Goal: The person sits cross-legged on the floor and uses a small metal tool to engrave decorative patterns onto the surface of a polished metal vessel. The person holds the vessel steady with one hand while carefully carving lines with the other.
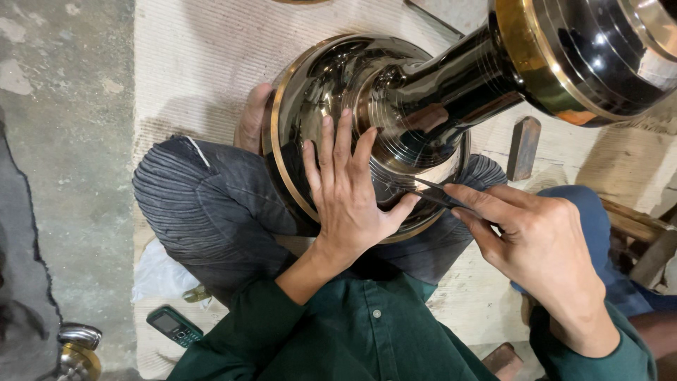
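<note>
A large glossy black vase [423, 92] with brass-coloured bands lies on its side across my lap. Its round base faces me and its wide mouth points to the upper right. My left hand [349, 190] lies flat on the base with the fingers spread, steadying it. My right hand [536, 240] pinches a thin dark engraving tool [434, 194]. The tool's tip touches the lower part of the base, just beside my left thumb. My bare foot [252, 116] shows behind the vase's left rim.
I sit on a pale mat [197, 63] over a concrete floor [63, 141]. A small green mobile phone [174, 326] lies at lower left, near a white cloth [159, 271]. A small metal piece [76, 349] sits at the bottom left. Wooden blocks [524, 147] lie at right.
</note>
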